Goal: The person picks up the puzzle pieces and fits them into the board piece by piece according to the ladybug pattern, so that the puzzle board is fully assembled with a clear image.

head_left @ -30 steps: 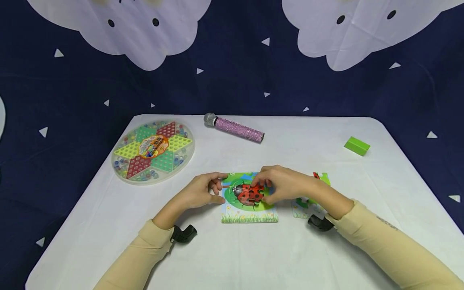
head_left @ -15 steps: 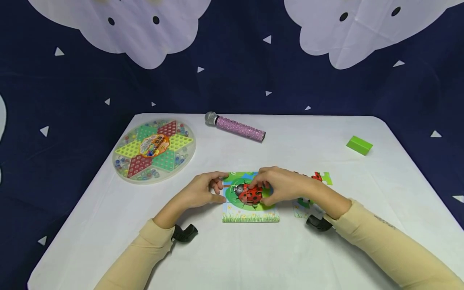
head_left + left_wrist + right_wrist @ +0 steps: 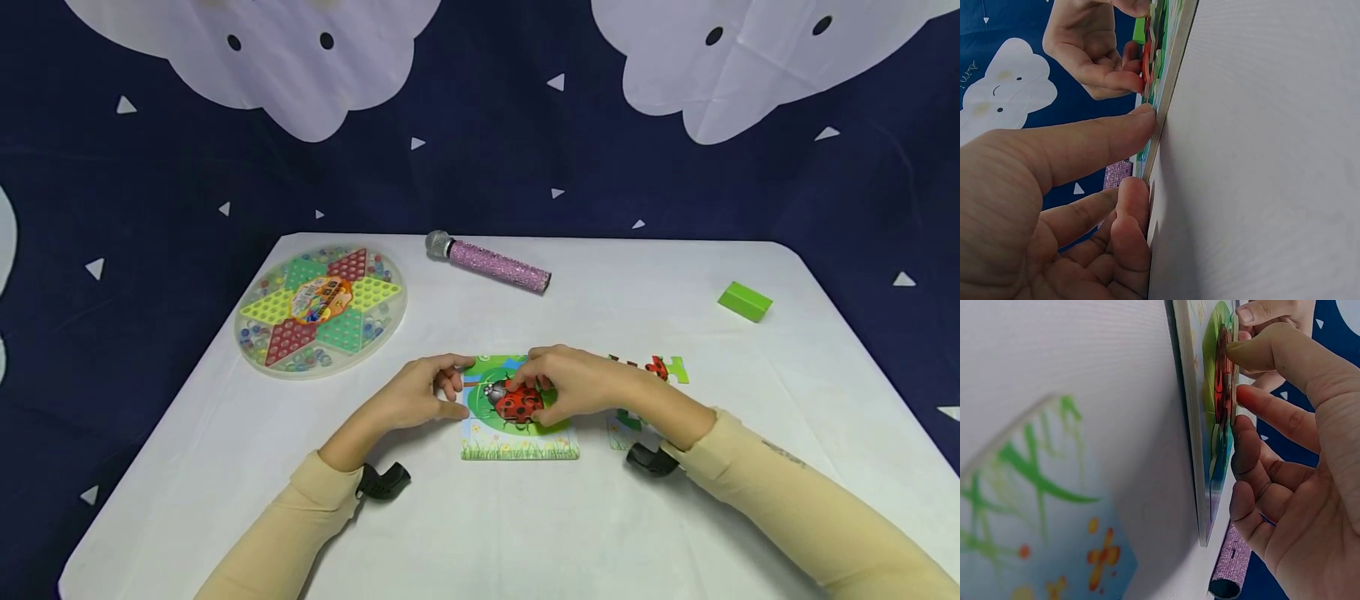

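A ladybug jigsaw puzzle (image 3: 517, 450) lies flat on the white table, its red ladybug in the middle. My left hand (image 3: 411, 396) holds the puzzle by its left side, thumb on the edge and index finger at the far left corner. My right hand (image 3: 576, 383) reaches over from the right and pinches a red ladybug puzzle piece (image 3: 1232, 375) between thumb and fingers, against the puzzle's surface. The fingers partly hide that piece in the head view. Under the right forearm, loose puzzle pieces (image 3: 677, 369) are partly covered.
A round Chinese checkers board (image 3: 341, 332) with marbles is at the back left. Behind the puzzle lies a pink glitter microphone (image 3: 498, 265). A green block (image 3: 745, 301) sits at the back right. Dark blue cloth (image 3: 480, 183) hangs behind the table.
The right hand has shifted slightly left over the ladybug, and the piece under its fingers has moved in against the rest of the picture. The left hand has stayed at the puzzle's left side.
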Demonstrator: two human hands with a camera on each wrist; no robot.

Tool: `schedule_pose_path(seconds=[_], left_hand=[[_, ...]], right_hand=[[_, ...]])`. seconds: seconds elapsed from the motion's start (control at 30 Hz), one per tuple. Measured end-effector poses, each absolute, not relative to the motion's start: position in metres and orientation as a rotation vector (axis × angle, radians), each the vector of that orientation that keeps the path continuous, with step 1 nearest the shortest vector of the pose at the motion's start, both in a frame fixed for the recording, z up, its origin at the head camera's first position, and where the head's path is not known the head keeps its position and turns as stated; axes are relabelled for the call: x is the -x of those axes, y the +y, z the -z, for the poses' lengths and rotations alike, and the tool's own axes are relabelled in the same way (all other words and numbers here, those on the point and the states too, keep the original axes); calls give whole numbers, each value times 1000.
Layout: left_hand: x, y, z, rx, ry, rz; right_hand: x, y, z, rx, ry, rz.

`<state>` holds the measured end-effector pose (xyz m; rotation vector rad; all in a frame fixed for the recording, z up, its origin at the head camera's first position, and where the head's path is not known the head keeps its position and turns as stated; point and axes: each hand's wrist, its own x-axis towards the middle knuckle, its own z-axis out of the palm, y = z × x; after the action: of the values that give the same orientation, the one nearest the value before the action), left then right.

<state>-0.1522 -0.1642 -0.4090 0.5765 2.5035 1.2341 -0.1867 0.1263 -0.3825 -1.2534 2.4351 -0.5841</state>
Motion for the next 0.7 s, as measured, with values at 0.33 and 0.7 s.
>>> schedule_pose_path(seconds=[0.33, 0.7], left_hand=[[152, -163, 409, -553, 2507, -1229], [152, -163, 409, -559, 2514, -1226]], right_hand=[[189, 122, 384, 1259, 2432, 569], [192, 121, 386, 1291, 2413, 581]])
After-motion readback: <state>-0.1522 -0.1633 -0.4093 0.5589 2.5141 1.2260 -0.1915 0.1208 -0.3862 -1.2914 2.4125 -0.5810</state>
